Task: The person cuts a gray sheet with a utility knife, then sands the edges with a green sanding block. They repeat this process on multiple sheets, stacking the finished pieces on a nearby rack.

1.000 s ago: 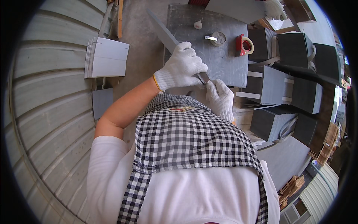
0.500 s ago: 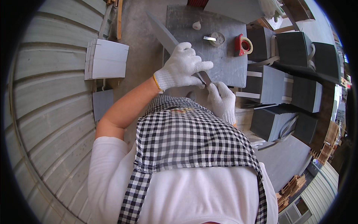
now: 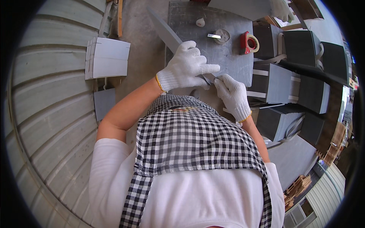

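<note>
A long grey panel [image 3: 161, 28] is held on edge, slanting from the upper left down toward my waist. My left hand [image 3: 186, 66], in a white knit glove, is closed around its near part, with the index finger stretched along it. At the panel's near end, my gloved right hand [image 3: 232, 93] has its fingers curled and pinched together. Whatever those fingertips hold, if anything, is hidden. Beyond my hands, a round tin [image 3: 224, 37] of grey paste sits on the metal-topped table [image 3: 234, 66], with a small flat spatula [image 3: 213, 36] across its rim.
A whitish lump [image 3: 200, 22] and a red tape dispenser [image 3: 244, 42] lie on the table. Another person's gloved hand [image 3: 281, 10] is at a grey panel [image 3: 239, 7] at the far edge. Strapped stacks of grey slabs [image 3: 279, 83] stand right; white folded sheets [image 3: 110, 57] left.
My right hand has shifted slightly right and turned, its wrist and forearm now showing. The left hand keeps its hold on the panel, nearly still.
</note>
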Tool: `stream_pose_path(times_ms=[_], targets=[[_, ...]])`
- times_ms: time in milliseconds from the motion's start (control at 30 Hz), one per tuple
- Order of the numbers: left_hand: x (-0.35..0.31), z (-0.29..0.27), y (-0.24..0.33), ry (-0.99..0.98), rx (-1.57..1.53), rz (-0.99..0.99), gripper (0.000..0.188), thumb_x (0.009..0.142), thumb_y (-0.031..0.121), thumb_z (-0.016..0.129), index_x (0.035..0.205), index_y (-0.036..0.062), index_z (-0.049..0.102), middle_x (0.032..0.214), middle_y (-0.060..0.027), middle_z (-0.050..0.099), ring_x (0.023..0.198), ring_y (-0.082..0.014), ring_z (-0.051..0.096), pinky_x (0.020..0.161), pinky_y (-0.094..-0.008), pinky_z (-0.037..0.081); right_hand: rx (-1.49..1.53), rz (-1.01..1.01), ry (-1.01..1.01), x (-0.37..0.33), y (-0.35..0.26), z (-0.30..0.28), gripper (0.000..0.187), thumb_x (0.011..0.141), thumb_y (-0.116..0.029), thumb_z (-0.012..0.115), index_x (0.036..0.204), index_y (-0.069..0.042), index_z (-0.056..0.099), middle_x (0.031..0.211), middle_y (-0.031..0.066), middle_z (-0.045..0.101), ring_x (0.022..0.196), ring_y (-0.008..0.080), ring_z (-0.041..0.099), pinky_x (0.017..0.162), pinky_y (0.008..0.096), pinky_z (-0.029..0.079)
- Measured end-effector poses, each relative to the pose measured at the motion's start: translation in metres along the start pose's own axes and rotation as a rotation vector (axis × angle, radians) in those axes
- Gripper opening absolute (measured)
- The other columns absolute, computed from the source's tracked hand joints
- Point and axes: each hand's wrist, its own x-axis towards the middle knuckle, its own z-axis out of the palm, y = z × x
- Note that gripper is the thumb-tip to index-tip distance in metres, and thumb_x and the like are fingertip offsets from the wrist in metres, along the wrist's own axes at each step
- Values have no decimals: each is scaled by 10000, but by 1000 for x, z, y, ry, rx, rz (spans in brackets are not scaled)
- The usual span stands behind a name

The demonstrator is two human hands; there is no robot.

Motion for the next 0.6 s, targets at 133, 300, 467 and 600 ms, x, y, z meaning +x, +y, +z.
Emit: stream_pose_path(times_ms=[133,300,467,600], targets=[[0,1,-3,1,-10,11,505,559,503,847,1007,286,762,665,59,560,721,-160,559,939,-393,404,-37,22,-16,-4,2,-1,161,957,-214,652,985,-56,662,819,179,681,739,392,674,617,421,522],[1,4,-3,-2,-2,13,494,536,477,849,979,271,775,681,73,554,743,-148,549,1038,-433,365,-13,37,21,-8,0,3,152,950,-203,674,971,-54,658,788,181,671,718,381,678,606,404,515],[2,6,-4,-10,5,14,447,551,455,845,940,258,749,698,61,559,750,-160,560,1029,-444,377,49,128,53,-9,-5,12,168,956,-209,675,923,-45,653,759,180,660,696,374,671,594,375,504],[2,5,-3,19,5,25,406,561,436,837,900,243,724,697,53,550,747,-167,557,1024,-447,380,82,152,96,-9,-6,18,175,966,-203,666,906,-40,651,739,181,654,671,362,667,589,369,498]])
